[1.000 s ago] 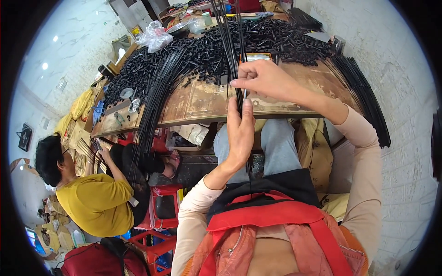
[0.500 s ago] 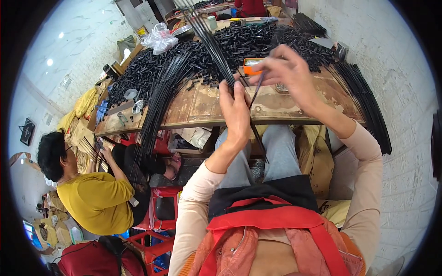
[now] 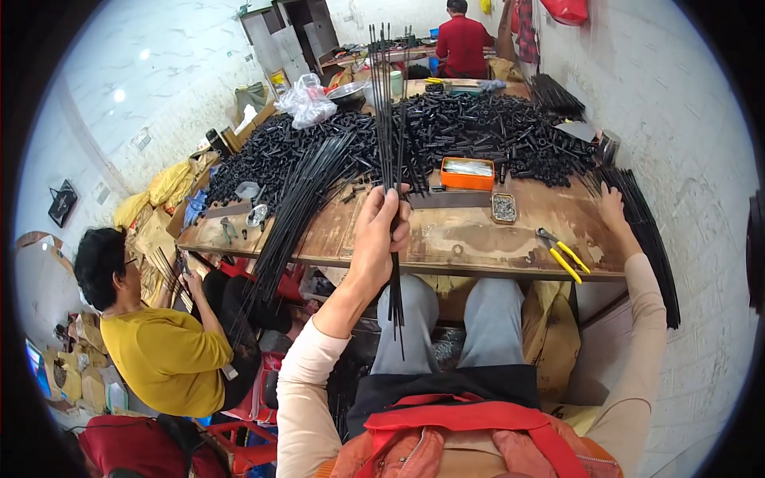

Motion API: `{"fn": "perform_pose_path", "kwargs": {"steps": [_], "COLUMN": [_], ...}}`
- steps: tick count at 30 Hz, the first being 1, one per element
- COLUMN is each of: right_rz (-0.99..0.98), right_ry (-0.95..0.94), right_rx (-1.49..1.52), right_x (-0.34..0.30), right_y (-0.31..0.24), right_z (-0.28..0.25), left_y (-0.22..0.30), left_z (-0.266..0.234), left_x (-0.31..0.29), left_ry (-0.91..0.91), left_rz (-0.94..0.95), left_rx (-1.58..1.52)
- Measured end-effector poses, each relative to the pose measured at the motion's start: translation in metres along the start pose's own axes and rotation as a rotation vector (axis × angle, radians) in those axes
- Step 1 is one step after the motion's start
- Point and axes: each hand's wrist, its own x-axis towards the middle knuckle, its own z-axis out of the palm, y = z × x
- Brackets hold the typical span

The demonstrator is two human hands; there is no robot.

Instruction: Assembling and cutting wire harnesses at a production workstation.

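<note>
My left hand [image 3: 382, 229] is closed round a bunch of long thin black rods [image 3: 388, 119]. The bunch stands nearly upright in front of me, its lower ends hanging over the table's front edge above my lap. My right arm reaches out to the right end of the table. There my right hand [image 3: 613, 211] has its fingers bent together at the near side of a larger bundle of black rods [image 3: 649, 239]; its fingertips are small in view. Another spread bundle of black rods [image 3: 295, 215] lies left of my left hand and sticks out past the edge.
Black tubular pieces [image 3: 470, 119] cover the back of the wooden table [image 3: 446, 247]. Nearer are an orange box of thin silvery pieces [image 3: 468, 173], a small dish [image 3: 504, 208] and yellow-handled pliers [image 3: 563, 255]. A person in yellow [image 3: 163, 350] sits at left; one in red [image 3: 464, 44] sits behind.
My right hand has moved from beside the rods in my left hand to the bundle at the far right. The held rods now stand more upright. The view has tilted up.
</note>
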Motion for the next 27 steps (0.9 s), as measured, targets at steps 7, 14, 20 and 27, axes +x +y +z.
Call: {"fn": "perform_pose_path", "kwargs": {"steps": [7,14,20,27], "right_rz": [-0.35,-0.204,-0.202,-0.198], "right_ry": [-0.397,-0.966,-1.142,-1.127], "right_rx": [1.144,1.901,1.784,1.778], "right_x": [0.047,0.058,0.016,-0.022], "right_y": [-0.252,-0.374,-0.349,-0.338], "right_z": [-0.068,-0.154,-0.177,-0.197], "left_y": [-0.016,-0.029,0.004,-0.003], "left_z": [0.017,0.021,0.029,0.039], "left_x": [-0.013,-0.035,0.008,-0.027], "left_ry": [-0.083,-0.374,-0.526,-0.468], "left_rz": [-0.026,-0.328,-0.313,-0.23], "left_rx": [-0.007,-0.217,-0.224,-0.119]}}
